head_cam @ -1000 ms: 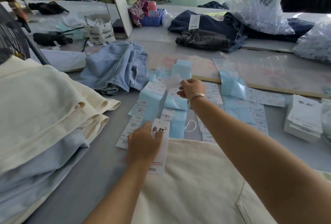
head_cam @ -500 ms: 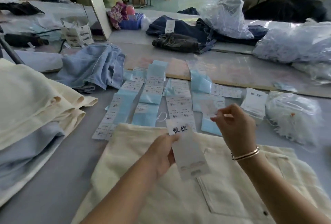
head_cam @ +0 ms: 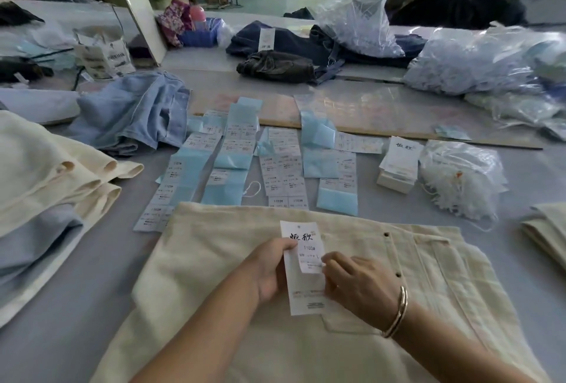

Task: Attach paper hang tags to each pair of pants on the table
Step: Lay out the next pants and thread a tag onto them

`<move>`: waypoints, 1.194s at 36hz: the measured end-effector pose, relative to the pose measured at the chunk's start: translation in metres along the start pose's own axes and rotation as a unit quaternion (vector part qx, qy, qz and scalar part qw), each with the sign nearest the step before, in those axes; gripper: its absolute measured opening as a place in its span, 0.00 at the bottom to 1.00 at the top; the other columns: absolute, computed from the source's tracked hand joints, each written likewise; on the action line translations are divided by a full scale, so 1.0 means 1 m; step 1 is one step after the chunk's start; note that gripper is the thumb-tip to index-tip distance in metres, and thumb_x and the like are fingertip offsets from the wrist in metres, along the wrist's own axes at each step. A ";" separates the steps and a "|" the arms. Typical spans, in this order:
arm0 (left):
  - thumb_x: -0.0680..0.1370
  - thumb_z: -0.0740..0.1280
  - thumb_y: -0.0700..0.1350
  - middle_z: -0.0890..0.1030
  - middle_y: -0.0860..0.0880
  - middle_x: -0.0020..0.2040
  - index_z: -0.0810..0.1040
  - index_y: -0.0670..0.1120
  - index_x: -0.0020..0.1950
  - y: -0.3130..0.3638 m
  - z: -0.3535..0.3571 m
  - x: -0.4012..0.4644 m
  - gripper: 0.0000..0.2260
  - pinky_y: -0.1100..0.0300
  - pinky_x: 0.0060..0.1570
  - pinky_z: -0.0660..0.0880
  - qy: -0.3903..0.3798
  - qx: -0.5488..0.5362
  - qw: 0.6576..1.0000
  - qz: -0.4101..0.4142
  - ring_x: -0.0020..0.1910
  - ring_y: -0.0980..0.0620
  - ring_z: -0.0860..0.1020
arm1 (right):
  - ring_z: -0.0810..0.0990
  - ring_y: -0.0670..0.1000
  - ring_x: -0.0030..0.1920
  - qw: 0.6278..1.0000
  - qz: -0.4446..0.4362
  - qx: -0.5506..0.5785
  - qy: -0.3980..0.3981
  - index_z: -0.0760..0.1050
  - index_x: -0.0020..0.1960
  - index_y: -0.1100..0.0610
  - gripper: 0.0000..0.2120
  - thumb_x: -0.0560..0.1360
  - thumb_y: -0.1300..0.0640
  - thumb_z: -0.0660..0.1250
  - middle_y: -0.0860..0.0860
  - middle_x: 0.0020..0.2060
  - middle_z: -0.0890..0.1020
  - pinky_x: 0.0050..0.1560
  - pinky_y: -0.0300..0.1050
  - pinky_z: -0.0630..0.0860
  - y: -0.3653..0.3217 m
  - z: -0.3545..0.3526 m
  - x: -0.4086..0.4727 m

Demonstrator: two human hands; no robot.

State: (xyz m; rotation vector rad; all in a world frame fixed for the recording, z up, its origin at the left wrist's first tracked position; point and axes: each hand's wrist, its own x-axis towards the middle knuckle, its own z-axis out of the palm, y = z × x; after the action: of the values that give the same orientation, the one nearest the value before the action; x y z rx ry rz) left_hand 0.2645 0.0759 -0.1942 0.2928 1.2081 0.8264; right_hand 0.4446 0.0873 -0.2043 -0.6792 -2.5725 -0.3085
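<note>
between both hands (head_cam: 318, 278), hang tag (head_cam: 303, 266), over cream pants (head_cam: 214, 260)

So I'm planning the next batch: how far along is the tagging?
Done: can't tell; the folded stack shows no tags. In hand: left hand holds a hang tag; right hand presses a size sticker onto it. Left: fixing it to the cream pants.

Fine print on the hang tag (head_cam: 307, 297) (lower lines) — too small to read.

Grey table (head_cam: 92, 284): cream pants (head_cam: 245, 336) spread flat, sticker sheets (head_cam: 232, 162), folded pants stack (head_cam: 46, 186), tag stack (head_cam: 398, 165).
</note>
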 end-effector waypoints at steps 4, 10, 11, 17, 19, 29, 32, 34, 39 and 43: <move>0.82 0.55 0.44 0.82 0.38 0.56 0.77 0.39 0.62 -0.003 -0.002 0.004 0.16 0.49 0.51 0.76 0.009 0.020 1.000 0.012 0.45 0.42 0.80 | 0.74 0.50 0.23 1.000 -0.014 0.013 0.011 0.76 0.35 0.58 0.10 0.61 0.59 0.77 0.51 0.37 0.82 0.24 0.41 0.71 -0.001 0.001 0.000; 0.82 0.56 0.46 0.82 0.37 0.56 0.76 0.39 0.63 -0.003 -0.004 0.007 0.16 0.44 0.57 0.75 -0.004 0.011 1.000 0.010 0.49 0.40 0.80 | 0.81 0.48 0.30 0.999 -0.040 0.009 -0.014 0.78 0.36 0.55 0.12 0.60 0.54 0.80 0.51 0.46 0.85 0.29 0.39 0.77 0.001 0.002 -0.001; 0.82 0.56 0.47 0.82 0.37 0.56 0.77 0.39 0.63 -0.003 -0.003 0.007 0.17 0.44 0.57 0.75 -0.013 0.005 1.000 0.006 0.49 0.40 0.80 | 0.82 0.48 0.31 0.999 -0.046 0.006 -0.023 0.78 0.36 0.55 0.12 0.60 0.53 0.80 0.51 0.48 0.85 0.30 0.39 0.77 0.002 0.002 -0.002; 0.79 0.65 0.43 0.84 0.40 0.44 0.79 0.40 0.56 -0.004 -0.002 0.004 0.10 0.49 0.39 0.81 -0.035 0.055 0.997 0.049 0.38 0.43 0.83 | 0.81 0.47 0.31 0.995 -0.052 0.020 -0.079 0.79 0.36 0.52 0.09 0.62 0.50 0.77 0.48 0.48 0.85 0.29 0.38 0.76 0.002 0.000 0.000; 0.79 0.64 0.38 0.84 0.40 0.44 0.79 0.39 0.55 -0.007 -0.001 0.005 0.07 0.48 0.41 0.80 -0.012 0.089 0.993 0.078 0.37 0.44 0.82 | 0.82 0.47 0.34 0.993 -0.040 0.049 -0.095 0.80 0.38 0.51 0.05 0.66 0.51 0.72 0.47 0.49 0.85 0.31 0.40 0.77 0.002 -0.004 0.002; 0.81 0.60 0.42 0.82 0.43 0.36 0.78 0.42 0.48 -0.002 0.010 0.010 0.08 0.55 0.35 0.80 -0.020 -0.034 0.999 0.026 0.32 0.47 0.81 | 0.68 0.57 0.70 0.988 0.041 0.004 -0.146 0.70 0.70 0.49 0.26 0.76 0.41 0.53 0.45 0.70 0.70 0.66 0.56 0.61 -0.005 -0.009 -0.010; 0.80 0.63 0.45 0.82 0.43 0.35 0.78 0.42 0.46 0.001 0.017 0.013 0.08 0.58 0.30 0.78 0.014 -0.058 0.998 0.011 0.29 0.47 0.80 | 0.62 0.53 0.73 0.984 -0.015 -0.007 -0.179 0.73 0.68 0.47 0.22 0.78 0.44 0.53 0.41 0.68 0.72 0.66 0.59 0.55 -0.003 -0.015 -0.028; 0.78 0.68 0.46 0.83 0.42 0.40 0.80 0.42 0.48 -0.001 0.023 0.019 0.07 0.53 0.39 0.80 0.096 -0.018 0.991 0.085 0.35 0.45 0.81 | 0.65 0.48 0.72 0.985 -0.009 0.066 -0.160 0.78 0.61 0.47 0.17 0.79 0.48 0.55 0.38 0.59 0.79 0.68 0.58 0.53 0.004 -0.024 -0.037; 0.75 0.70 0.55 0.81 0.51 0.48 0.69 0.49 0.57 -0.013 0.045 0.026 0.17 0.59 0.40 0.69 0.245 0.335 0.840 0.350 0.49 0.45 0.80 | 0.83 0.46 0.45 0.952 0.234 0.194 0.023 0.84 0.47 0.53 0.16 0.78 0.49 0.58 0.46 0.41 0.85 0.57 0.52 0.74 0.059 -0.053 -0.032; 0.76 0.62 0.64 0.78 0.51 0.62 0.57 0.55 0.73 -0.034 0.056 0.040 0.31 0.58 0.40 0.70 0.247 0.552 0.696 0.388 0.53 0.45 0.80 | 0.82 0.54 0.37 0.907 0.399 0.123 0.056 0.83 0.47 0.61 0.05 0.74 0.63 0.69 0.57 0.39 0.85 0.40 0.45 0.73 0.135 -0.055 -0.033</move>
State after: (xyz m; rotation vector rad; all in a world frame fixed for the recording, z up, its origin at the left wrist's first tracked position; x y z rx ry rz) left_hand 0.3334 0.0929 -0.2224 1.7701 2.0596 0.7890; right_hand 0.5600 0.1710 -0.1590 -1.4667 -1.9560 0.2379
